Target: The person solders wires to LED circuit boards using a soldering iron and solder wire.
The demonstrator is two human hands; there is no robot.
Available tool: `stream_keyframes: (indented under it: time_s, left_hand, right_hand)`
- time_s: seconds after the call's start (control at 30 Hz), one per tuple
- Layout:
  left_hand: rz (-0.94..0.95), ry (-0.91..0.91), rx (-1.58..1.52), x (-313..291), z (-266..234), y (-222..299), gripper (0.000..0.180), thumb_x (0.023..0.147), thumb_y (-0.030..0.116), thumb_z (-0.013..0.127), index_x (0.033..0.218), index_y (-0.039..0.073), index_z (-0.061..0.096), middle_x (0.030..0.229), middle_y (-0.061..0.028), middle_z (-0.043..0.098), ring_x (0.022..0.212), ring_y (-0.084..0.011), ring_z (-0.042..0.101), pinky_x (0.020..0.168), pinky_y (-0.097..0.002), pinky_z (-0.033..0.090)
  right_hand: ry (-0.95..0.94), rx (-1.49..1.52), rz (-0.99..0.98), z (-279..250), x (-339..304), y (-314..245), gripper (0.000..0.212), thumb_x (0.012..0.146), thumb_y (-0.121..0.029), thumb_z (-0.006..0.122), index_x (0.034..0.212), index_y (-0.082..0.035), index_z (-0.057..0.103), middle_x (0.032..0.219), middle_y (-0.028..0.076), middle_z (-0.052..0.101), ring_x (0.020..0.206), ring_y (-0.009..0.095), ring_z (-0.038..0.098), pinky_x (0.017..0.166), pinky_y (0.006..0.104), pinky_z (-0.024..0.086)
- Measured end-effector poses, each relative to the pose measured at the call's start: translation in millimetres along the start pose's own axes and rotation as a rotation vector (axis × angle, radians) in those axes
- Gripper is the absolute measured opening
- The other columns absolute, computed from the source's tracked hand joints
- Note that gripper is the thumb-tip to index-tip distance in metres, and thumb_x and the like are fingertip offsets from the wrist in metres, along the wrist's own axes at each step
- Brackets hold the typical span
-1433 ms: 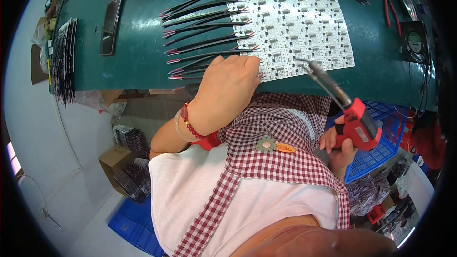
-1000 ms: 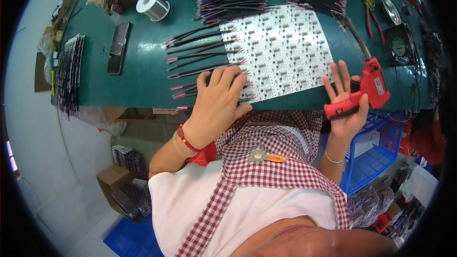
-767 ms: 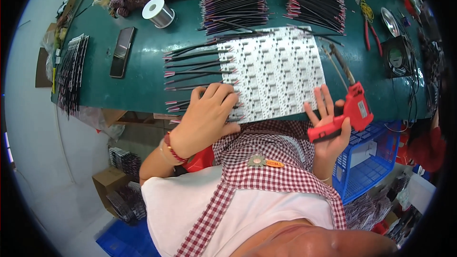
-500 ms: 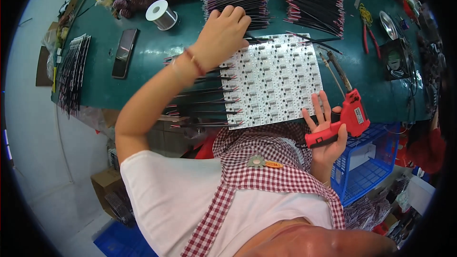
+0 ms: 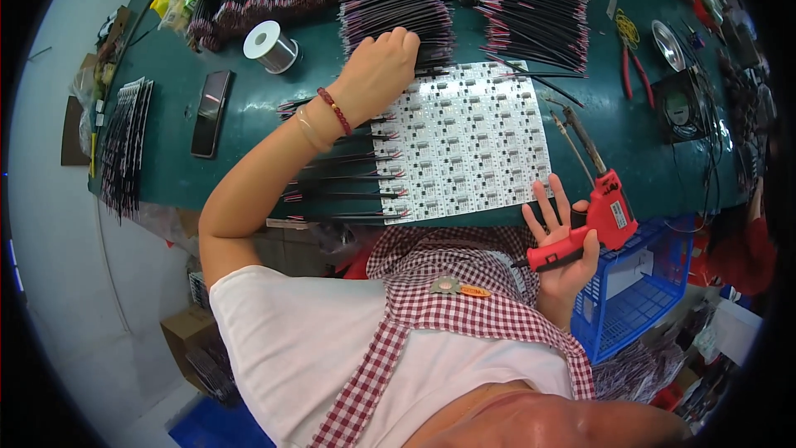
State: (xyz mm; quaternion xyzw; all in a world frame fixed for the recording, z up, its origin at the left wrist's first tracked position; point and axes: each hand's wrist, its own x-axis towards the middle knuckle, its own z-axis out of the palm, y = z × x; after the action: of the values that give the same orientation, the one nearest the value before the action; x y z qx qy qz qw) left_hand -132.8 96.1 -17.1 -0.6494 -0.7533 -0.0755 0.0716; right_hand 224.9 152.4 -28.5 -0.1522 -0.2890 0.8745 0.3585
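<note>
Red plastic marks the nearest tool: a soldering gun (image 5: 595, 220) sits in the right hand (image 5: 564, 245) at the near edge of the green table (image 5: 249, 129), its handle pinned under the thumb against the palm while the 4 fingers (image 5: 547, 207) stand spread and straight, so the grip is loose and mostly open. Its metal tip points away over the table, ending just beside the right edge of the white circuit board panel (image 5: 468, 139). A blue plastic basket (image 5: 634, 299) hangs below the table edge, right of that hand.

The panel lies flat in the middle of the table, with black wire leads (image 5: 336, 187) fanning out from its left side. Past the panel's far left corner, the left hand (image 5: 380, 70) is curled into a near fist, knuckles up, resting on a bundle of thin black wires (image 5: 398, 17); it seems to be pinching some of them, though the fingertips are hidden.

Further left lie a black phone (image 5: 211, 112) and a spool of solder wire (image 5: 269, 46). A 2nd stack of wires (image 5: 535, 29) sits right of the first, and red-handled pliers (image 5: 634, 70) lie beyond it.
</note>
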Motion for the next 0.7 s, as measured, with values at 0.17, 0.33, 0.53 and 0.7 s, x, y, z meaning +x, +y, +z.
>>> stream_keyframes:
  time_s: [0.17, 0.33, 0.53, 0.7]
  left_hand:
    - [-0.018, 0.238, -0.198, 7, -11, -14, 0.019, 0.083, 0.007, 0.053, 0.097, -0.003, 0.045, 0.093, -0.0195, 0.056, 0.085, -0.0352, 0.057, 0.073, -0.0406, 0.047]
    - [-0.024, -0.015, -0.364, 5, -29, -7, 0.021, 0.087, 0.011, 0.055, 0.100, -0.001, 0.045, 0.095, -0.0204, 0.055, 0.078, -0.0406, 0.056, 0.069, -0.0444, 0.047]
    - [-0.098, -0.052, -0.228, -16, -10, 4, 0.027, 0.080, 0.010, 0.061, 0.099, 0.001, 0.044, 0.101, -0.0181, 0.049, 0.076, -0.0396, 0.058, 0.064, -0.0478, 0.047]
    - [-0.193, -0.130, -0.096, -30, -22, 11, 0.021, 0.077, 0.008, 0.063, 0.088, 0.000, 0.047, 0.092, -0.0168, 0.051, 0.074, -0.0387, 0.058, 0.063, -0.0458, 0.048]
  right_hand:
    - [0.024, -0.018, 0.003, 3, 1, 1, 0.042, 0.089, -0.038, 0.055, 0.119, -0.010, 0.046, 0.147, 0.029, 0.020, 0.135, 0.048, 0.021, 0.106, 0.0608, 0.025]
    - [0.043, -0.026, 0.009, 0, 8, -2, 0.042, 0.089, -0.039, 0.055, 0.118, -0.010, 0.047, 0.147, 0.030, 0.019, 0.134, 0.048, 0.023, 0.107, 0.0596, 0.025]
    - [0.051, -0.066, -0.025, 7, -4, -4, 0.044, 0.088, -0.037, 0.058, 0.119, -0.008, 0.046, 0.147, 0.027, 0.021, 0.135, 0.047, 0.022, 0.108, 0.0593, 0.023]
    - [0.081, 0.013, 0.054, 11, -3, -4, 0.044, 0.087, -0.037, 0.060, 0.119, -0.009, 0.047, 0.147, 0.026, 0.023, 0.134, 0.046, 0.025, 0.108, 0.0579, 0.024]
